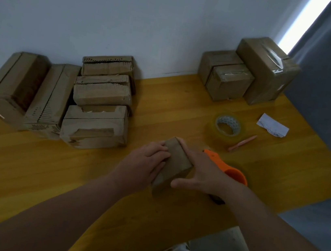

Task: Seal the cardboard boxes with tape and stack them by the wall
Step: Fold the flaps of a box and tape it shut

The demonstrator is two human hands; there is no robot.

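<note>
One box (174, 162) between left hand (144, 161) and right hand (203, 173), mid table (27, 161).

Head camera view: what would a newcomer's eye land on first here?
The left hand and right hand hold a small cardboard box at the middle of the yellow table. Beside the right hand lies an orange tape dispenser, a clear tape roll beyond it. Taped boxes stand by the wall at far right, worn cardboard bundles at left.

Just right of the small brown cardboard box (176, 163), the orange plastic tape dispenser (236, 174) lies half hidden behind the right hand (206, 173) and wrist.
</note>
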